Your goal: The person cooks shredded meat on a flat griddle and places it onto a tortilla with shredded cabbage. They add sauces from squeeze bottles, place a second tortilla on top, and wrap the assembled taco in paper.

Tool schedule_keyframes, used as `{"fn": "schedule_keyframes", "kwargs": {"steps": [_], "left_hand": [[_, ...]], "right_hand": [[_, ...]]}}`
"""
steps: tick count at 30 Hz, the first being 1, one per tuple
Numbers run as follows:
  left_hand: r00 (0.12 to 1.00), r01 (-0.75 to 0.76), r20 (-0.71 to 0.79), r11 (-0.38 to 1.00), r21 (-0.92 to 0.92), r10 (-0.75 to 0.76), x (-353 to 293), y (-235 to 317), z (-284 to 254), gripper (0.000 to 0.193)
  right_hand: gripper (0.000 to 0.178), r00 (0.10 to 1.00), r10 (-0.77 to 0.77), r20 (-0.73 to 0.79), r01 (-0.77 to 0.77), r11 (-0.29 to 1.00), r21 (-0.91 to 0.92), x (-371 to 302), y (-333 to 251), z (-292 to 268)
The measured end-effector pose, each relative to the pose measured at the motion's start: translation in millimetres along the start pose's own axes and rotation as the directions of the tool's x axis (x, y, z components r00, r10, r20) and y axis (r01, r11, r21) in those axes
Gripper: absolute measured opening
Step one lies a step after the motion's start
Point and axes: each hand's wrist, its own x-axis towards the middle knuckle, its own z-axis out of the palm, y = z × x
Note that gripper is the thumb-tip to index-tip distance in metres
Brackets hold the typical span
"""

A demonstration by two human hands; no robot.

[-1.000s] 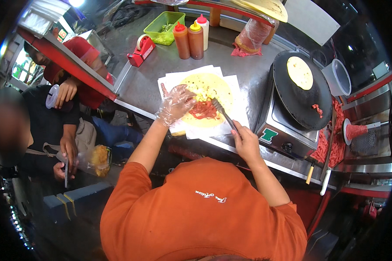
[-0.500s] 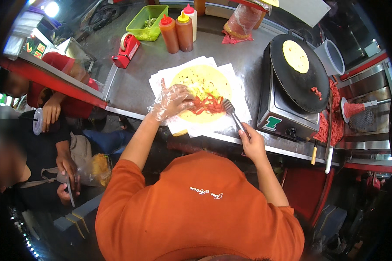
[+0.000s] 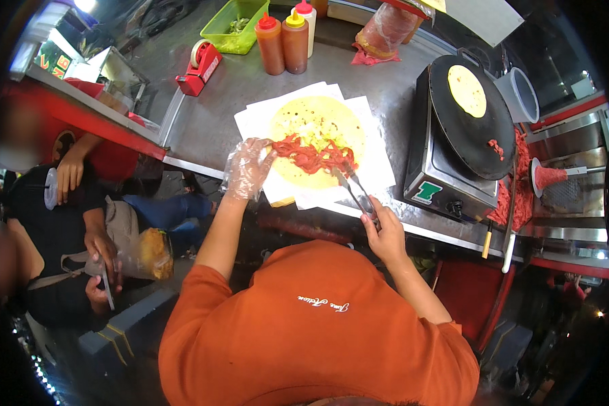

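Observation:
A round yellow flatbread (image 3: 290,108) lies on stacked white paper sheets (image 3: 379,159) on the metal counter. Across its lower half runs a band of red shredded meat (image 3: 309,160), with chopped pale-green vegetables (image 3: 311,137) just above. My left hand (image 3: 247,169), in a clear plastic glove, is at the flatbread's left edge, fingers apart beside the meat's left end and holding nothing. Metal tongs (image 3: 356,192) are gripped in my right hand (image 3: 386,230), which is bare. Their jaws are spread, the tips at the right end of the meat.
Right of the papers, a black griddle (image 3: 446,101) on a stove carries another flatbread (image 3: 467,91). Knives (image 3: 509,250) jut past the counter edge. Behind stand sauce bottles (image 3: 295,44), a green basket (image 3: 231,44) and a red tape dispenser (image 3: 199,70). People sit at left.
My left hand has drawn back leftward off the meat to the flatbread's edge. The meat now spreads farther left in a longer band. The tongs have shifted slightly down and their jaws have parted.

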Motion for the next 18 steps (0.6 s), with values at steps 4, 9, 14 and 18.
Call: {"fn": "schedule_keyframes", "kwargs": {"steps": [4,9,14,18], "left_hand": [[0.997,-0.08,-0.002,0.992,-0.101,0.08,7,0,1,0.023],[0.996,-0.062,0.058,0.994,-0.093,0.067,9,2,-4,0.033],[0.951,0.146,-0.068,0.634,-0.759,-0.301,-10,-3,6,0.035],[0.896,0.149,-0.053,0.41,-0.9,-0.442,-22,-10,15,0.033]], "right_hand": [[0.047,0.993,-0.052,-0.106,0.062,0.994,0.092,11,2,5],[0.048,0.998,-0.05,-0.029,0.053,0.992,0.116,23,-4,14],[0.048,0.998,-0.046,0.044,0.036,0.978,0.207,27,-11,20],[0.041,0.967,-0.086,-0.24,0.173,0.912,0.371,24,-3,20]]}}
